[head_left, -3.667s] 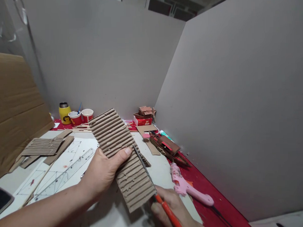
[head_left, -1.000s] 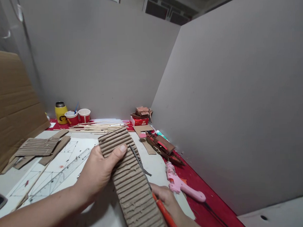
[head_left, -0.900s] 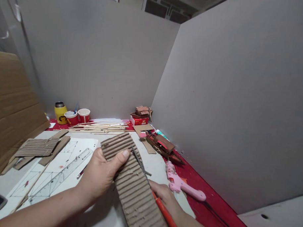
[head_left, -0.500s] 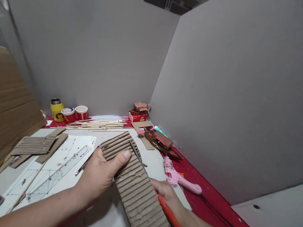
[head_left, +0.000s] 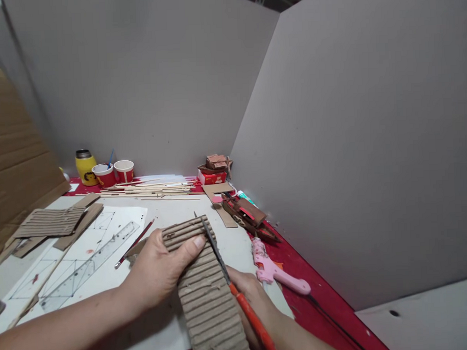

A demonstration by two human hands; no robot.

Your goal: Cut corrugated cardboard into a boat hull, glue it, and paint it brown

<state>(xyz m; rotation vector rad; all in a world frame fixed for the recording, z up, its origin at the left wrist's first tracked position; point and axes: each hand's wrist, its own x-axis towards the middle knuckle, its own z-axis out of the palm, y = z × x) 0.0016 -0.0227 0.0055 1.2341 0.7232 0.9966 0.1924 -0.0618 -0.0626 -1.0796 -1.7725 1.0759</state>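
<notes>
A long strip of corrugated cardboard point(head_left: 211, 298) with exposed ridges is held up in front of me. My left hand point(head_left: 156, 272) grips its upper left side, the thumb pressed flat across the ridges. My right hand point(head_left: 257, 302) is closed round the orange-handled scissors point(head_left: 252, 317), partly hidden behind the strip. The scissor blades straddle the strip's upper right edge, one blade in front and the tip of the other showing past the top edge. Under my left hand a brown cardboard scrap point(head_left: 135, 250) and a red pencil point(head_left: 134, 242) lie on the board.
Drawn paper with a clear ruler point(head_left: 91, 267) and cardboard pieces point(head_left: 51, 222) lie left. Thin wooden sticks point(head_left: 153, 189), paper cups point(head_left: 124, 171) and a yellow jar point(head_left: 86, 169) are at the back. A model boat point(head_left: 248, 215) and a pink glue gun point(head_left: 279, 273) with its cable sit right.
The scissors have moved along the strip's right edge, with more of their blades and orange handle showing. The strip's top has shifted slightly right and down, and the pencil shows more.
</notes>
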